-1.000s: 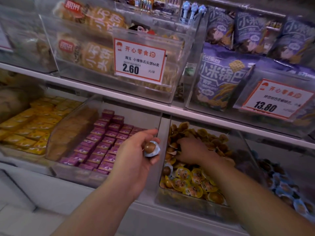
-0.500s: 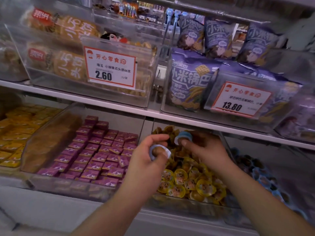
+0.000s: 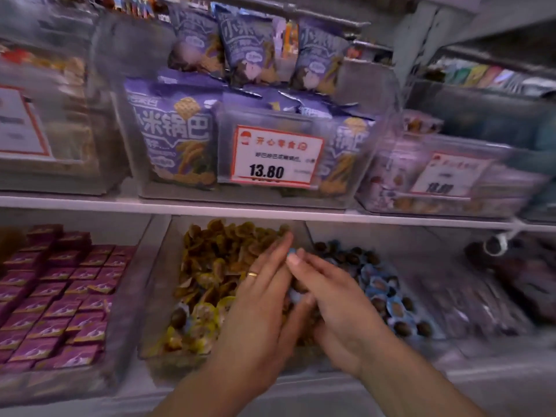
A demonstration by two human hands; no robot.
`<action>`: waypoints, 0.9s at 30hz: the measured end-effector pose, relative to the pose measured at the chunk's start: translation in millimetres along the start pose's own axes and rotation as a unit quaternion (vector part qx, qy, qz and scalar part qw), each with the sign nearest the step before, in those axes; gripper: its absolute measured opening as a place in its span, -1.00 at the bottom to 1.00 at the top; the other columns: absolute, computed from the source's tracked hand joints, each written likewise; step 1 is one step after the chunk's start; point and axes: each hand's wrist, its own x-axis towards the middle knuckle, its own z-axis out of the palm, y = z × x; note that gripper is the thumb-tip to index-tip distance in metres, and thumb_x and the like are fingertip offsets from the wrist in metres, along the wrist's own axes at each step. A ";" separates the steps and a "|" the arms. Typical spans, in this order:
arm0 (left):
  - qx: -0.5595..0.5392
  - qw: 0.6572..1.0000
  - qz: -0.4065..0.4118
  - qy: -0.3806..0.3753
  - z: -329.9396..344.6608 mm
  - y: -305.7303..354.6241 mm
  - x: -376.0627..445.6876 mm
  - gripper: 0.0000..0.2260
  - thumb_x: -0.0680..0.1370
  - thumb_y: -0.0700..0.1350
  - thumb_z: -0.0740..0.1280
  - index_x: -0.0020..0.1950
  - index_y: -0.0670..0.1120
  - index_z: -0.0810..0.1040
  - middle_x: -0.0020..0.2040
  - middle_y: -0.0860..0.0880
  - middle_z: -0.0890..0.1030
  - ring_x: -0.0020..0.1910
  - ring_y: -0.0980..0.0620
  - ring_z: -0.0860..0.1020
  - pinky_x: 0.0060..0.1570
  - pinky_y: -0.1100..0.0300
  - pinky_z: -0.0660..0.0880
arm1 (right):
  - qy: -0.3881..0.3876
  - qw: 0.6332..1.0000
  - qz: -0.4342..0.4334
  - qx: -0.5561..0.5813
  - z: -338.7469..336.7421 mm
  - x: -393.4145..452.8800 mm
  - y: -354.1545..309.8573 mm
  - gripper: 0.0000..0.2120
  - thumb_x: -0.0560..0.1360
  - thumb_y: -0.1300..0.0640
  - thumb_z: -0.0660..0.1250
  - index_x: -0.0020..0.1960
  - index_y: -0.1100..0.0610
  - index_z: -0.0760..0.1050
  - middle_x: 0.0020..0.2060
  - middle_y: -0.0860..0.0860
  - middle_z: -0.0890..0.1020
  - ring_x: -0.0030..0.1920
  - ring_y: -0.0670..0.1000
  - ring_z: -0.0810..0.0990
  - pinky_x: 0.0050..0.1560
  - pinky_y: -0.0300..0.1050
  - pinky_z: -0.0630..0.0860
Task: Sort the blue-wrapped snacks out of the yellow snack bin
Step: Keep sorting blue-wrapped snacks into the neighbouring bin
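Note:
The clear yellow snack bin (image 3: 158, 284) on the lower shelf holds yellow-wrapped snacks (image 3: 207, 314) and brown ones behind. My left hand (image 3: 258, 299), wearing a ring, and my right hand (image 3: 340, 302) meet over the bin's right side, fingertips touching. Blue-wrapped snacks (image 3: 291, 253) show as blue slivers between the fingertips and lower between the palms; both hands appear to grip them, but blur hides the hold. A dark ball in a pale blue wrapper (image 3: 179, 318) lies among the yellow ones. The neighbouring bin of blue-wrapped snacks (image 3: 382, 291) sits just to the right.
A bin of purple boxes (image 3: 60, 296) stands left of the yellow bin, and dark packets (image 3: 487, 299) lie far right. The white shelf edge (image 3: 270, 212) runs close above the hands. On the shelf above are purple snack bags (image 3: 174, 130) and a 13.80 price tag (image 3: 275, 156).
My right hand lifted a blue-wrapped snack out of the yellow bin. Both hands, each holding one, came together over the bin's right side. The view swung right.

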 end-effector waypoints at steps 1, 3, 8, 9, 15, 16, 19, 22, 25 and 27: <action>-0.027 0.999 0.002 -0.017 1.9 0.4 1.3 -0.50 0.64 0.22 0.10 0.56 0.11 0.23 0.59 0.22 0.14 0.53 0.23 0.16 0.43 0.34 0.16 | 0.012 1.000 -0.011 -0.015 -8.6 -2.4 -3.0 -0.73 0.45 -0.01 0.43 0.10 0.06 0.67 -0.01 0.08 0.73 -0.09 -0.01 0.71 -0.21 -0.19 0.61; -0.056 0.997 0.025 -0.051 4.3 1.1 3.5 -0.49 0.66 0.20 0.11 0.59 0.12 0.17 0.59 0.25 0.10 0.55 0.23 0.14 0.43 0.38 0.13 | 0.024 0.998 -0.016 -0.053 -26.7 -5.2 -12.0 -0.80 0.44 -0.03 0.46 0.04 0.00 0.69 -0.17 0.00 0.72 -0.26 -0.08 0.66 -0.43 -0.28 0.50; -0.050 0.998 0.001 -0.035 10.2 -13.1 4.3 -0.57 0.64 0.15 0.17 0.52 0.15 0.30 0.49 0.25 0.32 0.47 0.20 0.32 0.38 0.31 0.30 | 0.104 0.970 -0.086 -0.200 -84.1 17.9 -36.3 -0.94 0.50 0.08 0.46 -0.11 0.07 0.65 -0.39 0.05 0.62 -0.52 -0.08 0.53 -0.55 -0.30 0.35; -0.035 0.999 -0.020 -0.025 9.7 -18.1 4.8 -0.60 0.63 0.15 0.17 0.48 0.17 0.34 0.44 0.28 0.37 0.43 0.23 0.37 0.33 0.32 0.34 | 0.148 0.954 -0.102 -0.240 -99.0 30.3 -40.6 -0.94 0.52 0.10 0.43 -0.12 0.05 0.64 -0.38 0.03 0.64 -0.50 -0.10 0.56 -0.53 -0.29 0.40; 0.029 0.996 -0.083 -0.007 -4.5 -34.7 5.5 -0.71 0.58 0.08 0.20 0.28 0.18 0.52 0.23 0.30 0.53 0.24 0.26 0.50 0.19 0.24 0.42 | 0.318 0.906 -0.037 -0.278 -178.7 93.3 -41.4 -0.75 0.64 0.06 0.25 0.19 0.15 0.59 0.21 0.15 0.63 0.25 0.17 0.58 0.26 -0.01 0.50; 0.051 0.996 -0.078 -0.006 -9.5 -34.7 5.1 -0.71 0.58 0.09 0.19 0.25 0.16 0.55 0.18 0.28 0.56 0.19 0.25 0.52 0.15 0.21 0.43 | 0.321 0.898 -0.026 -0.300 -182.1 95.6 -39.4 -0.80 0.63 0.11 0.25 0.11 0.14 0.61 0.19 0.17 0.64 0.24 0.17 0.59 0.26 -0.03 0.50; 0.135 0.990 -0.039 0.024 -30.7 -35.7 4.8 -0.72 0.55 0.02 0.20 0.14 0.05 0.64 0.07 0.17 0.63 0.08 0.12 0.56 0.09 0.12 0.42 | 0.305 0.884 -0.056 -0.350 -171.8 94.4 -35.8 -0.84 0.59 0.19 0.29 -0.08 0.13 0.64 0.06 0.11 0.70 0.01 -0.04 0.65 -0.07 -0.31 0.50; 0.224 0.973 -0.013 0.057 -61.1 -41.4 3.1 -0.76 0.53 -0.07 0.25 0.07 -0.03 0.67 0.00 0.07 0.66 0.05 0.02 0.58 0.12 0.01 0.43 | 0.265 0.871 -0.186 -0.370 -138.4 81.0 -29.2 -0.79 0.55 0.23 0.26 -0.13 0.06 0.64 -0.12 -0.01 0.72 -0.04 -0.10 0.66 -0.06 -0.36 0.49; 0.275 0.958 -0.034 0.074 -95.8 -53.3 -5.7 -0.77 0.50 -0.13 0.27 0.06 -0.04 0.66 0.04 0.03 0.64 0.07 -0.06 0.57 0.14 -0.14 0.45 | 0.178 0.828 -0.313 -0.431 -87.6 60.5 -19.1 -0.79 0.49 0.12 0.22 -0.03 0.01 0.63 -0.13 -0.15 0.68 -0.08 -0.25 0.61 -0.05 -0.47 0.44; 0.276 0.956 -0.078 0.057 -112.1 -62.0 -15.8 -0.73 0.50 -0.06 0.23 0.09 -0.02 0.66 0.14 0.01 0.61 0.15 -0.11 0.56 0.15 -0.15 0.46 | 0.095 0.810 -0.357 -0.455 -52.1 50.8 -9.1 -0.78 0.51 0.09 0.24 0.02 -0.01 0.65 -0.12 -0.24 0.65 -0.09 -0.30 0.60 -0.07 -0.49 0.42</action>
